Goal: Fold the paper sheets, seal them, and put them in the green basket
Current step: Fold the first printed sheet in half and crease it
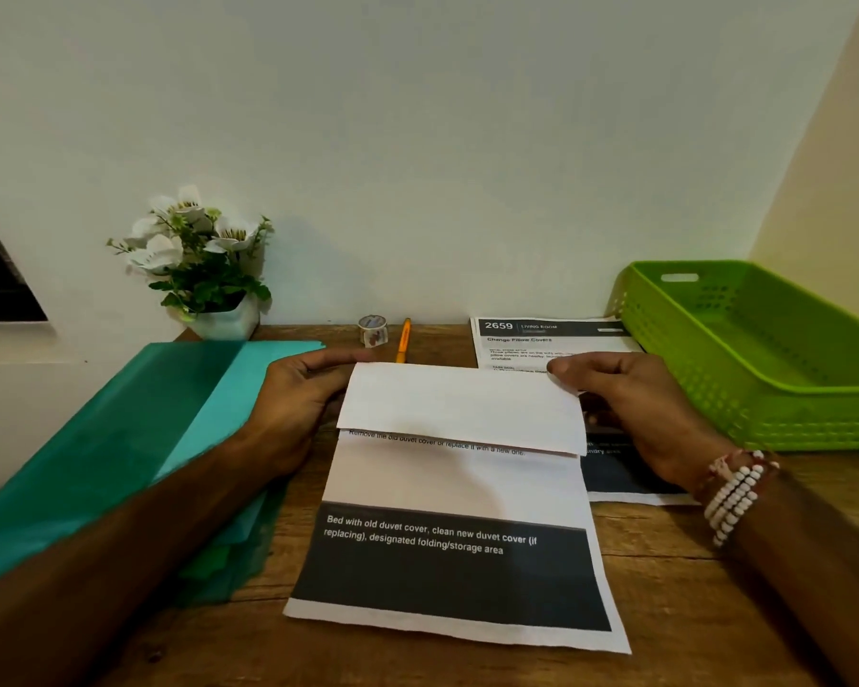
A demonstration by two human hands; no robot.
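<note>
1. A wooden table [665,587] fills the lower part of the view and stands against a pale wall.
2. A stack of teal plastic folders [120,438] lies on the left side of the table, partly under the left forearm.
3. The green basket [789,423] stands at the far right of the table, just beside the right hand. Nothing shows inside it.
4. The paper sheet [457,562] lies in the middle of the table between the two hands. Its far part is folded toward the person, so a blank white flap covers the upper print. The near part lies flat, with a dark printed band near its edge.
5. A second printed sheet [541,339] lies flat beyond and to the right of the first, partly under it and under the right hand, and it reaches up to the basket.
6. The left hand [293,404] grips the left end of the folded flap, with one digit stretched along its far corner and the other fingers hidden behind the paper.
7. The right hand [636,409] pinches the flap's far right corner, thumb on top.
8. A white pot of white flowers [204,260] stands at the back left against the wall.
9. A white bead bracelet [732,493] sits on the right wrist.
10. An orange pen [402,340] lies just beyond the flap.
11. A small tape roll [372,330] stands beside the pen.
</note>
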